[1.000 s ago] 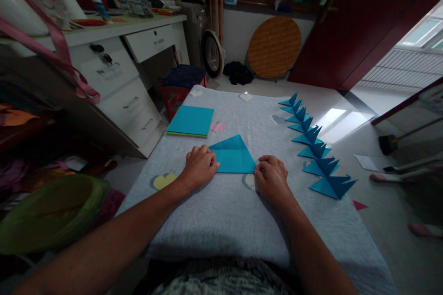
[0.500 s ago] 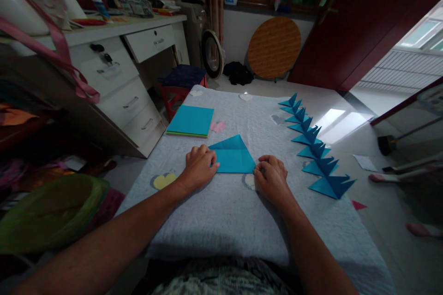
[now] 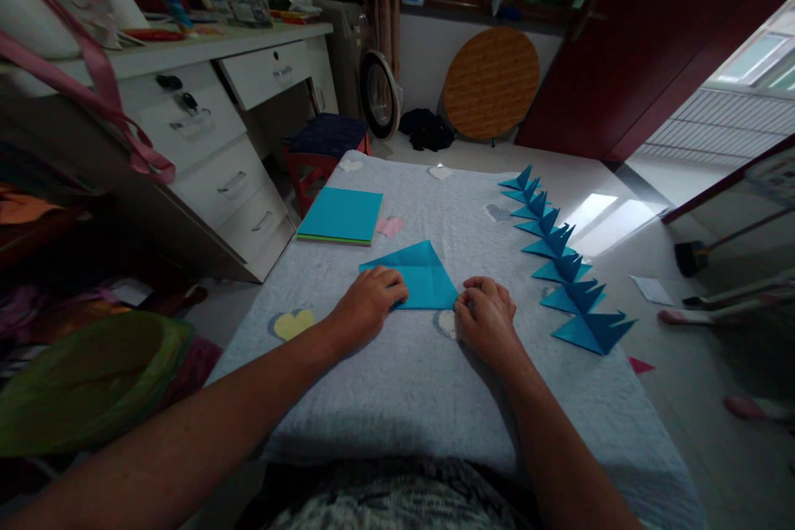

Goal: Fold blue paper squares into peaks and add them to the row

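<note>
A folded sheet of blue origami paper (image 3: 427, 280) lies on the cloth-covered table (image 3: 373, 397), with crease lines across it and a straight bottom edge. My left hand (image 3: 371, 302) rests over its lower left part, fingers curled and pressed on the paper, hiding that corner. At the right corner, my right hand (image 3: 488, 316) pinches the paper edge between bent fingers. Behind and to the left sits a stack of square paper (image 3: 341, 214), blue on top with green below. A row of several blue folded paper cranes (image 3: 580, 327) runs along the table's right side.
A white desk with drawers (image 3: 211, 153) stands at the left, near a green-lined bin (image 3: 93, 381). Past the table are a stool (image 3: 326, 137), an open washing machine door (image 3: 380, 95) and a round wooden board (image 3: 492, 83). A pink paper scrap (image 3: 639, 365) lies at the right.
My left hand has slid right along the paper's bottom edge, uncovering more of its upper left corner. My right hand stays at the right corner.
</note>
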Motion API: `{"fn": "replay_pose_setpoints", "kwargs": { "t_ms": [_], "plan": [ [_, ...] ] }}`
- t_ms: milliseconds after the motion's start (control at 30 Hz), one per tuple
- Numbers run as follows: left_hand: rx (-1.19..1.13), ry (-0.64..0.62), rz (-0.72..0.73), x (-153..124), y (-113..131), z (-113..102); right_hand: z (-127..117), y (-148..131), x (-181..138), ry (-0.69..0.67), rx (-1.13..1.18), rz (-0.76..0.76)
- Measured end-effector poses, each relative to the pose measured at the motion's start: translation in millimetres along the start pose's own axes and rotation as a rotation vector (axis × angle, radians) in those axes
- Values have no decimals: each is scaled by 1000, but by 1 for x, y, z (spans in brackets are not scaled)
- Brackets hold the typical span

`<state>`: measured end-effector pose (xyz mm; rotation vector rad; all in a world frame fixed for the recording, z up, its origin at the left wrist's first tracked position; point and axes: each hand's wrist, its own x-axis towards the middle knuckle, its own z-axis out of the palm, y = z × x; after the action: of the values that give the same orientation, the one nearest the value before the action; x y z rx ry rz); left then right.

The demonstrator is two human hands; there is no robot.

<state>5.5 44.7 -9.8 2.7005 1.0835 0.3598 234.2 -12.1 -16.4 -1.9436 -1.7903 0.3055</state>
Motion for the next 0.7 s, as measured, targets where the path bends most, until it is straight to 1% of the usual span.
{"fn": "replay_pose_setpoints", "kwargs": {
  "t_ms": [67, 133, 233, 400, 700],
  "plan": [
    [81, -45, 45, -2, 4, 0, 0, 0, 0, 6, 2, -4],
    [178, -77, 48, -5, 10, -1, -1, 0, 1, 6, 7, 2],
    [260, -83, 71, -11, 23, -6, -3, 0, 2, -6, 6, 26],
    [267, -94, 91, -17, 34, -7, -4, 1, 1, -10, -1, 40],
    [282, -89, 88, -19, 31, 0, -7, 1, -1, -15, -94, 66]
  ]
}}
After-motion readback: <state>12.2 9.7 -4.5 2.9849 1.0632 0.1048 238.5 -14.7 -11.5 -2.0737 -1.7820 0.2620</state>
